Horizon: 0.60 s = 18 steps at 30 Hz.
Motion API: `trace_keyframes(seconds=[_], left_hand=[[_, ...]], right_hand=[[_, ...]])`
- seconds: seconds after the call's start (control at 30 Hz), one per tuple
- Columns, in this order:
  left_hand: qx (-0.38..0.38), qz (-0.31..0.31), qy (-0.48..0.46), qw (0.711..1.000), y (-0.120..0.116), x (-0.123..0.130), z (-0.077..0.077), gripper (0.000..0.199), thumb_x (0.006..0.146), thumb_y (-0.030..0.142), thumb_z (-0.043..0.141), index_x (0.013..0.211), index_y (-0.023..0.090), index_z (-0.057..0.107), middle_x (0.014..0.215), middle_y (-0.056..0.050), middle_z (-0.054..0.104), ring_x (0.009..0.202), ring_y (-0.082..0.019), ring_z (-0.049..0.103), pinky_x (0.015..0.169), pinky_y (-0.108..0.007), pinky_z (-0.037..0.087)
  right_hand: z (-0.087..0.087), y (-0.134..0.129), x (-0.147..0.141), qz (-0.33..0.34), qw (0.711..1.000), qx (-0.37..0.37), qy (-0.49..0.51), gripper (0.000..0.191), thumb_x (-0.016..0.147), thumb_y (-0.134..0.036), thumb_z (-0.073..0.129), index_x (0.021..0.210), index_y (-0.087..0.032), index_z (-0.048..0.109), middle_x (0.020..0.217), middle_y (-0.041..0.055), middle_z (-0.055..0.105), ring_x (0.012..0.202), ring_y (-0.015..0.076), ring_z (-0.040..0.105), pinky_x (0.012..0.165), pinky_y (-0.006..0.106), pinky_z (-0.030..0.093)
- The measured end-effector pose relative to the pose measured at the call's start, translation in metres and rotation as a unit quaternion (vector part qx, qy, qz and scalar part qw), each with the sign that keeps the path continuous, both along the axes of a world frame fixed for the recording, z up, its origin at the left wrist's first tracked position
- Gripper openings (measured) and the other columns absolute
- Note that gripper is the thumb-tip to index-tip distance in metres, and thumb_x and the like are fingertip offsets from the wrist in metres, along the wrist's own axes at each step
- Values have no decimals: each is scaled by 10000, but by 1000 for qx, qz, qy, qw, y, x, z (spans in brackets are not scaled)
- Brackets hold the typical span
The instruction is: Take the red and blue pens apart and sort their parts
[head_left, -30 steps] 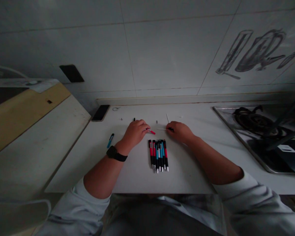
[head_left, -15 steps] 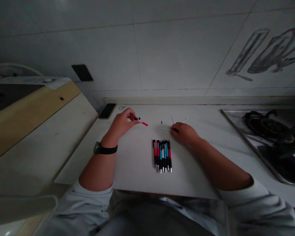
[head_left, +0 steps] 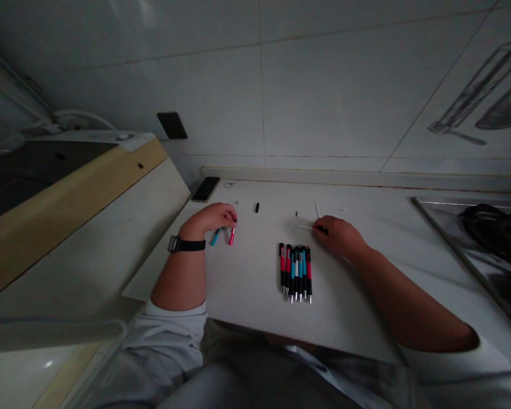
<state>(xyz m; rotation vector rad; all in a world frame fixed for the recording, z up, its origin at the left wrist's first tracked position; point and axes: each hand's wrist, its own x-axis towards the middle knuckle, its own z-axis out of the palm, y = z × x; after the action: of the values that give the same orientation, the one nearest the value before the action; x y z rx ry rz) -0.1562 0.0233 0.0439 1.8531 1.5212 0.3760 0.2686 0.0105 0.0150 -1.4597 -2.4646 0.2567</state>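
Here we go: the pens, red, blue and white, are lying side by side on the counter, silver tips pointing back at the person. Out left of the pens and a little beyond them, the left hand is pinching the upper end of a red barrel; whether its lower end is touching down, I cannot tell. A blue barrel is lying just to its left, that is, farther from the pens.

Beyond the pens and to their right, the right hand is gripping a black piece, mostly hidden. A white stick is poking out leftward, past the pens' far ends, and a second stick is lying farther beyond. A black tube is lying beyond the pens, to their left; the phone is resting farther left again.
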Motion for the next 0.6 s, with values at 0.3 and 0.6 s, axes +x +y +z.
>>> trace_keyframes(seconds=[0.3,0.6], left_hand=[[-16,34,97,995,5,-14,-7,128,683,273,789,777,188,772,753,-42,774,702,-194,701,670,-274,493],[27,40,153,987,6,-20,-8,129,711,265,768,813,196,806,812,-45,799,753,-190,704,678,-256,486]], right_hand=[[1,0,-1,-1,1000,-4,-9,255,1002,-319,528,1024,-206,755,1054,105,740,921,229,675,806,311,470],[2,-2,-1,-4,1000,-6,-11,254,1010,-315,522,1038,-206,750,1069,103,741,932,228,682,820,305,472]])
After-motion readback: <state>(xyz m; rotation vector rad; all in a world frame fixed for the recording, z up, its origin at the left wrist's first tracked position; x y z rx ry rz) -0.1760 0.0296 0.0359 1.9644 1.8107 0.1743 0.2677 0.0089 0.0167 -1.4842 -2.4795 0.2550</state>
